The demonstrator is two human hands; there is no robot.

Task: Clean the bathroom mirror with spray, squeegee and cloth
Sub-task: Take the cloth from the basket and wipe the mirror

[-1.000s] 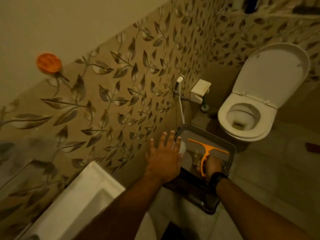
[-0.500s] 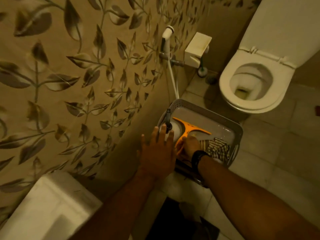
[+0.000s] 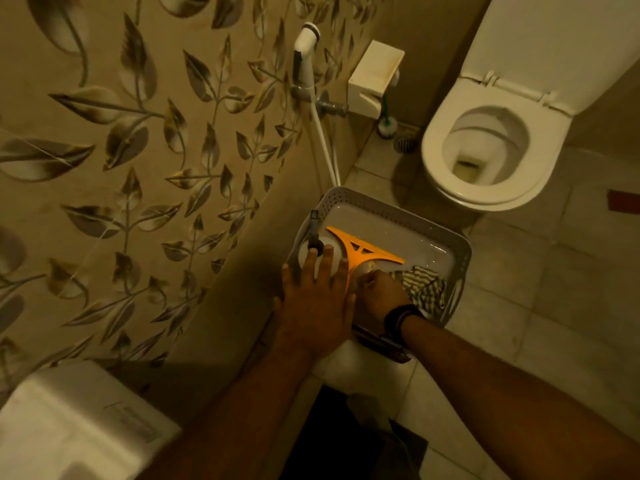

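Observation:
A grey perforated basket (image 3: 460, 244) stands on the floor by the leaf-patterned wall. Inside lie an orange squeegee (image 3: 360, 249), a striped cloth (image 3: 424, 282) at the right, and a white spray bottle (image 3: 308, 252) with a dark trigger head at the left. My right hand (image 3: 379, 292), with a dark wristband, is closed around the squeegee's handle end. My left hand (image 3: 317, 299) hovers flat with fingers spread over the spray bottle; its fingertips reach the bottle's top. Whether they touch it is unclear.
A white toilet (image 3: 485, 147) with raised lid stands beyond the basket. On the wall hang a hand shower (image 3: 304, 57) with a white hose and a cream box (image 3: 374, 77). A white sink (image 3: 72, 424) is at the lower left. Floor tiles spread right.
The view has tilted down and closer to the basket. My right hand stays on the squeegee handle and has lowered it toward the basket floor. My left hand stays spread above the spray bottle.

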